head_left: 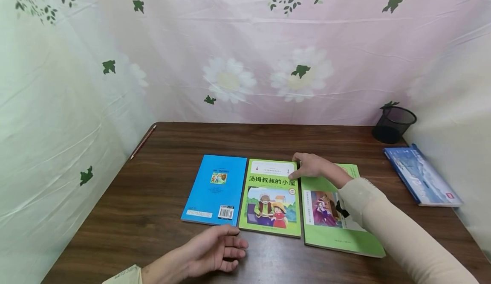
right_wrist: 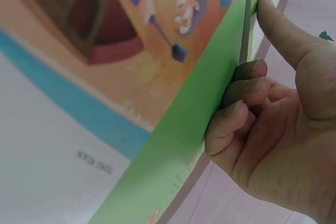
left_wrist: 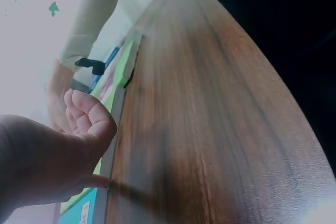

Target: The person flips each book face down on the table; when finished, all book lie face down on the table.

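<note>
Three books lie side by side on the table: a blue book (head_left: 215, 198) with its barcode side up, a green-and-white storybook (head_left: 270, 218) in the middle, and a larger green book (head_left: 341, 243) at the right. My right hand (head_left: 310, 166) is at the top right corner of the middle storybook. In the right wrist view its thumb (right_wrist: 281, 27) lies on that cover, and its curled fingers (right_wrist: 249, 90) sit at the seam beside the larger book. My left hand (head_left: 216, 250), fingers relaxed and holding nothing, is just in front of the blue book's lower edge.
At the right edge lies another blue-and-white book (head_left: 426, 175), with a black mesh pen holder (head_left: 394, 124) behind it. A pencil (head_left: 143, 142) rests along the table's left edge. Patterned cloth (head_left: 261, 41) hangs around the wooden table (head_left: 145, 198).
</note>
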